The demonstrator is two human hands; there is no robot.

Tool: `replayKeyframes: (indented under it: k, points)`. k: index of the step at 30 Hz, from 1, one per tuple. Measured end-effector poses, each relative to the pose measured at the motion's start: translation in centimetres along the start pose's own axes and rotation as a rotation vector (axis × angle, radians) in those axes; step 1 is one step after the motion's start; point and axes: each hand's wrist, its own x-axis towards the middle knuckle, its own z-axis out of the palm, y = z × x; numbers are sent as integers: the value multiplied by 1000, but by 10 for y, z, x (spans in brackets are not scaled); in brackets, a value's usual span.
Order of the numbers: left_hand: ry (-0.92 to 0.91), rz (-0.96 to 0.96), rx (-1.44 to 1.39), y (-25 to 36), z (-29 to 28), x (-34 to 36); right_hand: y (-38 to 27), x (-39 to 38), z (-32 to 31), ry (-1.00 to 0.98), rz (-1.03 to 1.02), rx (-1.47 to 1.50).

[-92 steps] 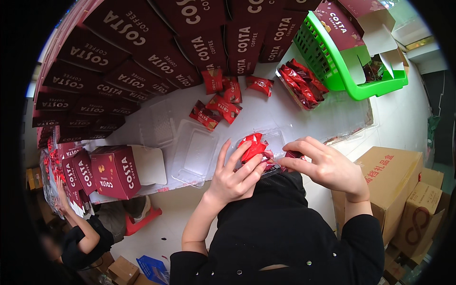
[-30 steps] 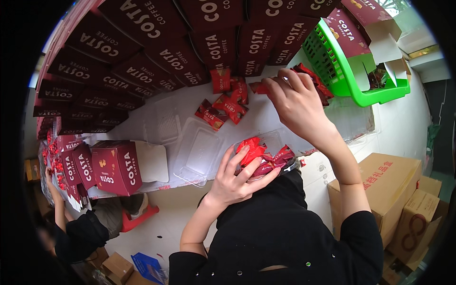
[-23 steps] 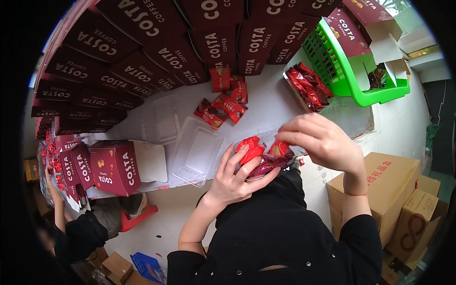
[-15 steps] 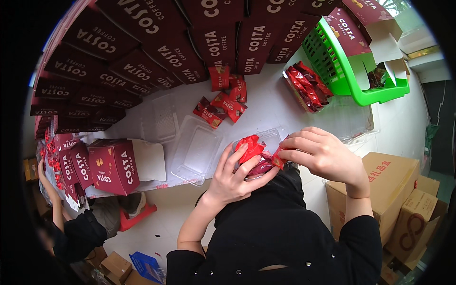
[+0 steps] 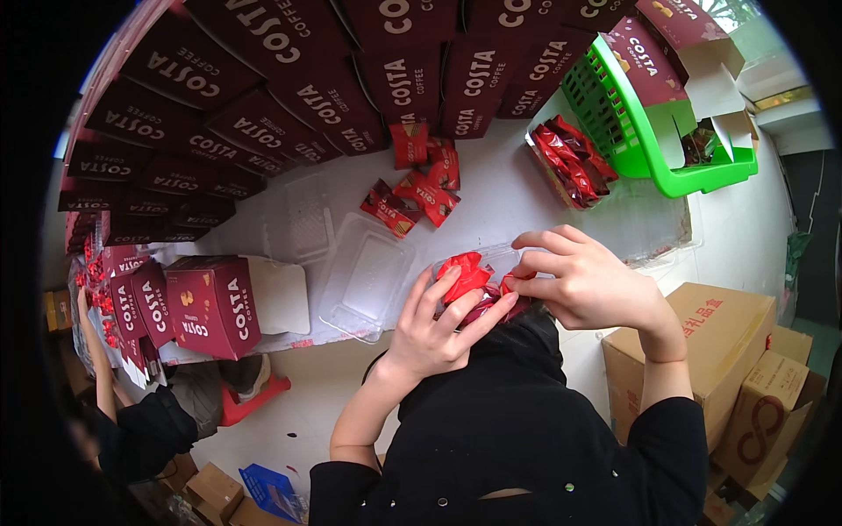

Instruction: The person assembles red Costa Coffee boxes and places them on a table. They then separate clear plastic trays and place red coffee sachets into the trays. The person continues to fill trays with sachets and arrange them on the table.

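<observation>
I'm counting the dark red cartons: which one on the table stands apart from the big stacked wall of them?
The dark red carton at the table's near left edge, beside the empty clear plastic tray; the others are packed together along the back.

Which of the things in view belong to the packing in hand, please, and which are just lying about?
In hand:
left hand and right hand
clear plastic tray they hold
red sachets in it
loose red sachets on the table

Lying about:
empty clear trays
dark red cartons
green basket
brown cardboard boxes
</observation>
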Motion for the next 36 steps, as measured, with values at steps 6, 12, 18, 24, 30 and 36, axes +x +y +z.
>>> replayKeyframes:
  k: [6,12,18,24,30,36]
  points:
    - [-12,12,-28,0,-5,5,15,35,9,248,143,-27]
    - [-4,18,-47,-1,-2,4,35,84,39,213,294,-213]
    - [-9,9,-62,-1,-2,1,34,99,54,101,369,-405]
    - [-7,11,-86,0,-2,3,44,93,57,153,336,-191]
    - [-4,4,-103,0,-3,5,38,110,61,188,349,-246]
    - [-15,-8,-91,-1,-8,8,33,96,38,344,379,-22]
